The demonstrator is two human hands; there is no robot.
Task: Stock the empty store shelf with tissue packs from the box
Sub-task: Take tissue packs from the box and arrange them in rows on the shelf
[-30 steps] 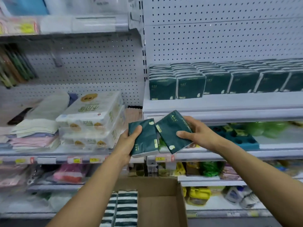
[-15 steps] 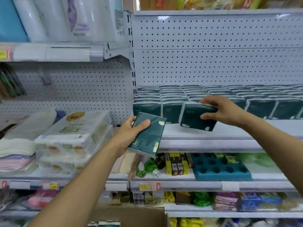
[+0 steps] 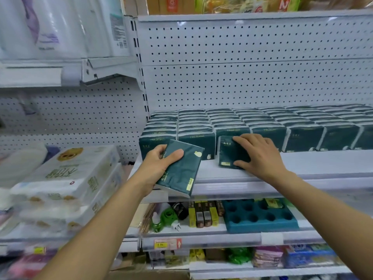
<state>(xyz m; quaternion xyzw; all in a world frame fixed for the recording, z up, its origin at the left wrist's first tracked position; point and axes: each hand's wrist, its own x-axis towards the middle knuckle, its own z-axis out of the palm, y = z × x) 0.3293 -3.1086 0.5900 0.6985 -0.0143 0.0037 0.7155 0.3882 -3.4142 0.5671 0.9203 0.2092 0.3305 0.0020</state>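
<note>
Shelf (image 3: 302, 162); box (image 3: 149, 276) mostly cropped

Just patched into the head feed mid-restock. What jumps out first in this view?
The long rows of dark green tissue packs filling the white shelf at centre right. In front of them, the right hand sets one more pack upright on the shelf's front strip, while the left hand grips another pack, tilted, just off the shelf's left front edge.
</note>
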